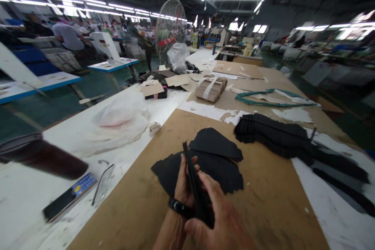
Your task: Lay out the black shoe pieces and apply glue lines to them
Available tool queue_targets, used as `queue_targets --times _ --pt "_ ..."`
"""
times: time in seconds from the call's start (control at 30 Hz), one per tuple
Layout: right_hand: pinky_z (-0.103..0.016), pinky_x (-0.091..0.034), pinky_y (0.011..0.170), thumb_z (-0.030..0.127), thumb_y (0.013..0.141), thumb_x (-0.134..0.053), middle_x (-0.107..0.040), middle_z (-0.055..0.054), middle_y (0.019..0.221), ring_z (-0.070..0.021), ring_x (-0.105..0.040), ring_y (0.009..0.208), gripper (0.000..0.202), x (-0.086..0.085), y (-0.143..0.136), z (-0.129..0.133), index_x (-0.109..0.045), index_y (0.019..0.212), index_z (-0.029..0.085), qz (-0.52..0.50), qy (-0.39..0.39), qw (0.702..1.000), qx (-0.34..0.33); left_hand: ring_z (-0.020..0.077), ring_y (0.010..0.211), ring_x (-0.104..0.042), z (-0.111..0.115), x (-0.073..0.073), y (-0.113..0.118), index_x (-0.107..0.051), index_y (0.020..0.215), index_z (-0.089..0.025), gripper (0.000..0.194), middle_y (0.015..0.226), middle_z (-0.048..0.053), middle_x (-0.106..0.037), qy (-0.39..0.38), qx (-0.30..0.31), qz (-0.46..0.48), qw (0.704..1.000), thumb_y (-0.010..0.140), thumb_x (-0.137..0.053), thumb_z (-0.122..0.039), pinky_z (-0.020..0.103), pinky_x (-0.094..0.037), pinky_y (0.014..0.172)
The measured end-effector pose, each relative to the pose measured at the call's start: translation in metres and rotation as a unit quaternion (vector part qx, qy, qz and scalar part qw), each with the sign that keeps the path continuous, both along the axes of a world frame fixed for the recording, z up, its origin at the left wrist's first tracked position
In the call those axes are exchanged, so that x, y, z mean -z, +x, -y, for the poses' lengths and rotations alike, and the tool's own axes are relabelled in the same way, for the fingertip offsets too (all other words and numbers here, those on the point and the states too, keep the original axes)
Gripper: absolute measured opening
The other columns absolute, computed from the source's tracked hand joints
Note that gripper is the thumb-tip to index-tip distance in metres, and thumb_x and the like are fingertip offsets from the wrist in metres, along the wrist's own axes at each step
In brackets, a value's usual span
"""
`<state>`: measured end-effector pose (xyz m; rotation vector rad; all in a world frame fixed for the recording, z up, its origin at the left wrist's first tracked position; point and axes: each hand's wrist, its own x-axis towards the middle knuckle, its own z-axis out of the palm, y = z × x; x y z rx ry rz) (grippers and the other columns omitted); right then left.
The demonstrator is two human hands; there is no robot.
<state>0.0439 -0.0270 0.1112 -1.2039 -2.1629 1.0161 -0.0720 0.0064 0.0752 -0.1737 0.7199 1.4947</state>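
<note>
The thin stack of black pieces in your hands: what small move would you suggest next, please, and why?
Probably lay the thin black stack onto the loose black pieces on the board: both the left hand and right hand pinch it edge-up right above them.

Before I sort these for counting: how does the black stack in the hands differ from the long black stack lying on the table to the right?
The thin black stack in the hands stands on edge, gripped between left hand and right hand; the long fanned black stack on the table lies flat, untouched. The held one looks far thinner; the lying one spreads much wider. Both are black cut sheet pieces.
</note>
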Motion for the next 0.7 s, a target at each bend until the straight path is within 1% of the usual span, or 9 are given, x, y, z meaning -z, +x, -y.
queue_targets --times 0.03,0.07,0.17,0.23,0.33,0.43,0.57,0.63,0.7 --pt "-0.035 -0.039 0.098 0.031 0.061 -0.067 -0.037 -0.012 0.138 -0.0264 -0.037 0.124 0.085 0.006 -0.004 -0.001 -0.031 0.136 0.015 -0.002 0.004 1.000 0.008 0.0092 0.043 -0.052 0.000 -0.002 0.001 -0.057 0.086 -0.017 0.035 0.053 -0.004 -0.055 -0.001 -0.013 -0.007 1.000 0.075 -0.055 -0.050 0.021 -0.043 0.044" --pt "-0.033 -0.041 0.096 0.024 0.061 -0.066 -0.039 -0.011 0.136 -0.0257 -0.039 0.123 0.084 0.013 -0.007 -0.002 -0.031 0.136 0.015 0.007 0.006 1.000 0.020 0.0090 0.042 -0.052 -0.001 -0.005 0.001 -0.057 0.084 -0.018 0.031 0.051 -0.004 -0.055 0.000 -0.021 -0.013 1.000 0.077 -0.054 -0.049 0.020 -0.043 0.043" --pt "-0.030 -0.043 0.093 0.009 0.063 -0.054 -0.052 -0.009 0.126 -0.0234 -0.049 0.115 0.066 0.031 -0.008 -0.015 -0.046 0.127 0.016 0.047 0.010 0.997 0.055 0.0098 0.040 -0.053 -0.004 -0.007 0.001 -0.061 0.087 -0.018 0.028 0.049 -0.004 -0.056 0.001 -0.027 -0.025 0.999 0.081 -0.049 -0.043 0.022 -0.047 0.047" --pt "-0.029 -0.043 0.092 0.005 0.063 -0.049 -0.058 -0.008 0.118 -0.0225 -0.055 0.108 0.058 0.039 -0.001 -0.025 -0.054 0.120 0.017 0.054 0.005 0.996 0.073 0.0133 0.049 -0.059 -0.006 -0.005 0.000 -0.062 0.094 -0.017 0.029 0.059 0.000 -0.064 -0.001 -0.008 -0.033 0.999 0.081 -0.051 -0.040 0.027 -0.051 0.056" --pt "-0.030 -0.044 0.089 0.007 0.063 -0.050 -0.062 -0.008 0.113 -0.0240 -0.057 0.105 0.055 0.046 0.013 -0.040 -0.057 0.115 0.018 0.048 -0.028 0.994 0.094 0.0206 0.069 -0.065 -0.010 0.003 -0.003 -0.062 0.100 -0.015 0.029 0.077 0.006 -0.069 -0.026 0.044 -0.048 0.998 0.077 -0.057 -0.033 0.034 -0.052 0.070" --pt "-0.034 -0.043 0.090 0.019 0.066 -0.055 -0.060 -0.009 0.116 -0.0272 -0.053 0.109 0.049 0.051 0.024 -0.056 -0.057 0.116 0.018 0.024 -0.079 0.989 0.126 0.0247 0.079 -0.066 -0.021 0.015 -0.005 -0.060 0.104 -0.013 0.034 0.083 0.008 -0.070 -0.062 0.071 -0.044 0.995 0.074 -0.061 -0.030 0.038 -0.051 0.077" --pt "-0.034 -0.036 0.096 0.039 0.072 -0.054 -0.054 -0.009 0.123 -0.0259 -0.048 0.115 0.054 0.047 0.027 -0.090 -0.052 0.121 0.015 -0.049 -0.121 0.984 0.124 0.0258 0.081 -0.065 -0.054 0.024 -0.004 -0.057 0.107 -0.010 0.041 0.086 0.010 -0.069 -0.047 0.059 -0.070 0.995 0.073 -0.062 -0.033 0.039 -0.051 0.077" --pt "-0.035 -0.035 0.097 0.038 0.075 -0.051 -0.055 -0.009 0.121 -0.0250 -0.048 0.114 0.049 0.040 0.026 -0.119 -0.054 0.118 0.015 -0.060 -0.110 0.985 0.122 0.0251 0.081 -0.065 -0.081 0.022 -0.005 -0.056 0.106 -0.010 0.039 0.087 0.011 -0.068 -0.019 0.044 -0.124 0.991 0.075 -0.059 -0.034 0.039 -0.051 0.076" --pt "-0.034 -0.036 0.096 0.034 0.075 -0.051 -0.058 -0.007 0.117 -0.0238 -0.049 0.112 0.043 0.034 0.026 -0.158 -0.056 0.114 0.016 -0.070 -0.079 0.988 0.111 0.0240 0.082 -0.064 -0.114 0.016 -0.009 -0.056 0.103 -0.010 0.035 0.090 0.012 -0.067 0.015 0.047 -0.173 0.984 0.078 -0.054 -0.035 0.037 -0.051 0.076"
